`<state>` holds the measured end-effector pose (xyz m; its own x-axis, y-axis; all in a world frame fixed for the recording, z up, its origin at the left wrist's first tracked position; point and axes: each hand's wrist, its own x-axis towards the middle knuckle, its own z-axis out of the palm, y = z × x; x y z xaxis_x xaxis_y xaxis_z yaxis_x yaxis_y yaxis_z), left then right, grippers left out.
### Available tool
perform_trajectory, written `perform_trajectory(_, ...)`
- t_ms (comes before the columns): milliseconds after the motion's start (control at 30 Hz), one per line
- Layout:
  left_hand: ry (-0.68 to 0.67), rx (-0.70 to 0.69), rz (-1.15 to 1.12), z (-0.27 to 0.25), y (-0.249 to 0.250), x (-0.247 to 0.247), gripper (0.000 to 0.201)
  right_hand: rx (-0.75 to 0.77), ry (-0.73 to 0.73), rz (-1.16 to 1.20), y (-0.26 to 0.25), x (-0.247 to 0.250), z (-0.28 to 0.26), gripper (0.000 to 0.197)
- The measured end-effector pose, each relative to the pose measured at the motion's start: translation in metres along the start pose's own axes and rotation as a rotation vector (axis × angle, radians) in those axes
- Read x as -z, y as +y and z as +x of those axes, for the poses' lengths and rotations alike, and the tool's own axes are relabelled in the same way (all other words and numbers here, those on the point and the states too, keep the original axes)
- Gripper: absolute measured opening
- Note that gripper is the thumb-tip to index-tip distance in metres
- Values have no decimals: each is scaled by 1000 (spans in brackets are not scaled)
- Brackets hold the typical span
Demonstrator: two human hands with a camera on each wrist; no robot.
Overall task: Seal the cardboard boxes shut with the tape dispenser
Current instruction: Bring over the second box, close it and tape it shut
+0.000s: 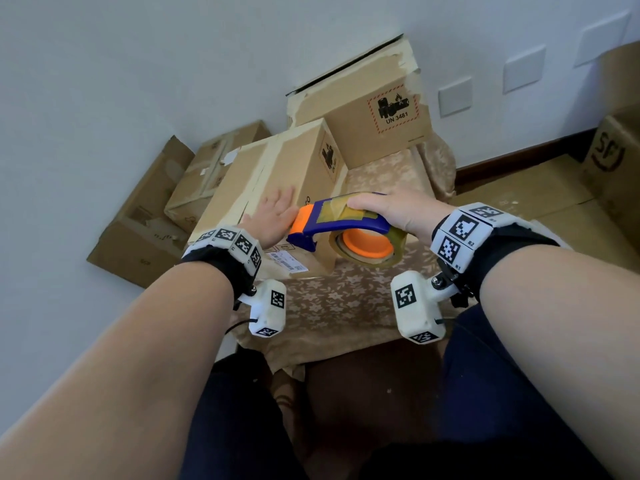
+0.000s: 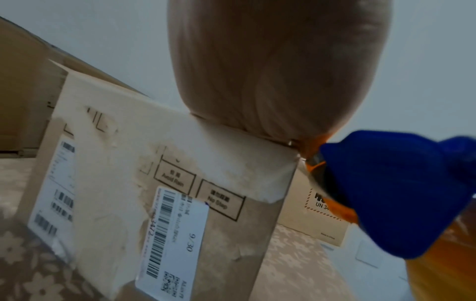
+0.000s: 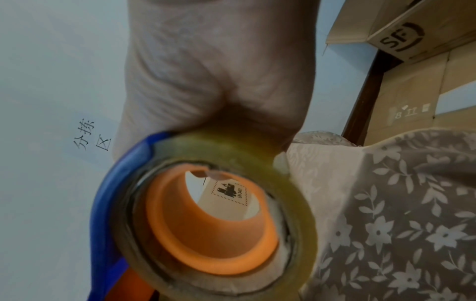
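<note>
A cardboard box (image 1: pixel 273 178) with old tape and shipping labels stands on the flower-patterned tablecloth (image 1: pixel 346 299). My left hand (image 1: pixel 273 211) lies flat on its top near the front edge, fingers straight; in the left wrist view the palm (image 2: pixel 278 67) presses on the box's top edge (image 2: pixel 180 183). My right hand (image 1: pixel 391 209) grips a blue and orange tape dispenser (image 1: pixel 339 223) with a roll of clear tape (image 3: pixel 213 220). Its orange nose sits at the box's top front corner, beside my left hand. A second box (image 1: pixel 374 109) marked UN 3481 stands behind.
Several more cardboard boxes (image 1: pixel 166 202) lie on the floor at the left against the white wall. An SF box (image 1: pixel 613 164) and flattened cardboard (image 1: pixel 540 202) are at the right. My legs are below the table's near edge.
</note>
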<state>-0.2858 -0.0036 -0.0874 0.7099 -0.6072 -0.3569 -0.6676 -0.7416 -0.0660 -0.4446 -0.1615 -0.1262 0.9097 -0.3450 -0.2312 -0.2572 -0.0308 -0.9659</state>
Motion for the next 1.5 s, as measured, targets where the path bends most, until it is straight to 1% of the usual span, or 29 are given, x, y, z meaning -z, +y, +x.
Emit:
perform_trajectory(67,2,3,-24,-1,0,0,56,2,-14,35,5,3,2,40)
perform_trajectory(133,3,-7,-39,3,-6,-2,57,3,-9,77,12,7,3,54)
perform_trajectory(200,-10,-7,-19,11,-17,-5,63,0,2,123,17,10,2,57)
perform_trajectory(300,-9,10,-38,16,-21,-5,79,2,-18,160,22,13,1,53)
perform_trajectory(400,28,9,-53,17,-20,-7,94,0,-40,214,25,14,-2,31)
perform_trajectory(433,25,4,-37,18,-20,-7,98,2,-49,223,25,14,-3,27)
perform_trajectory(500,15,-14,-7,21,-24,-8,102,10,-61,229,27,15,-3,29)
perform_trajectory(567,18,-7,-41,20,-23,-8,97,6,-37,230,32,23,-5,45)
perform_trajectory(600,26,1,-75,17,-19,-7,90,1,-22,246,36,30,-7,45)
perform_trajectory(633,38,1,-101,16,-17,-7,84,-7,-10,273,40,37,-10,37)
perform_trajectory(667,55,5,-122,14,-15,-7,82,-12,-8,306,45,44,-13,29)
perform_trajectory(733,53,18,-140,13,-13,-6,82,-21,-3,323,51,52,-19,23)
perform_trajectory(833,35,11,-142,10,-9,-4,83,-18,-11,207,51,47,-16,31)
perform_trajectory(900,29,12,-136,10,-7,-4,83,-30,-26,164,48,42,-14,32)
perform_trajectory(1000,52,17,-136,10,-6,-5,69,-53,-13,65,45,35,-7,35)
perform_trajectory(1033,55,20,-134,11,-7,-5,68,-55,-8,12,43,32,-4,37)
perform_trajectory(1200,42,12,-120,16,-12,-6,76,-84,-12,-138,30,18,2,47)
perform_trajectory(1300,35,45,-143,16,-10,-5,91,-87,-26,-173,23,12,6,46)
perform_trajectory(1333,39,55,-144,16,-10,-6,91,-88,-28,-176,22,10,7,45)
perform_trajectory(1400,50,74,-135,15,-8,-7,81,-90,-30,-199,18,7,10,43)
perform_trajectory(1433,56,80,-132,15,-8,-8,77,-92,-26,-212,17,6,11,45)
perform_trajectory(1500,69,71,-124,17,-9,-8,74,-94,-24,-260,12,2,12,47)
